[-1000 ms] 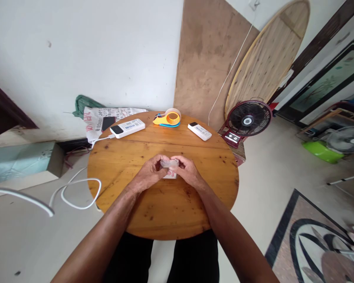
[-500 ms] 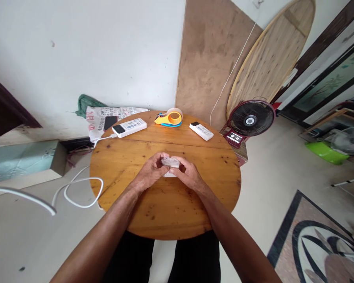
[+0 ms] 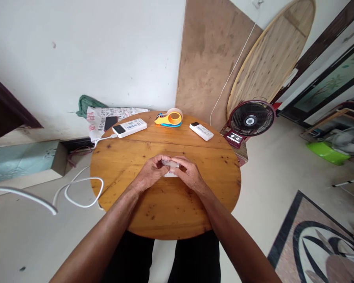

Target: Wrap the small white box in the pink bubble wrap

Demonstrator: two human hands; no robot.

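Near the middle of the round wooden table [image 3: 171, 208], my left hand [image 3: 153, 169] and my right hand [image 3: 189, 173] meet around a small whitish, see-through object [image 3: 172, 164]. Thumbs press its near side while the fingers curl over the far edge. Its exact kind is too small and too covered to make out. Below the thumbs shows a flat white piece [image 3: 171, 174]; whether it belongs to the held object I cannot tell.
Along the table's far side are a white power bank [image 3: 132, 127] with a white cable, an orange tape dispenser [image 3: 168, 118] and a second white power bank-like device [image 3: 203, 132]. A dark red fan [image 3: 249, 118] stands beyond the right edge. White cable [image 3: 84, 205] loops at the left.
The fingers of both hands have curled further over the whitish object, hiding more of its upper edge. Everything else on the table stays put.
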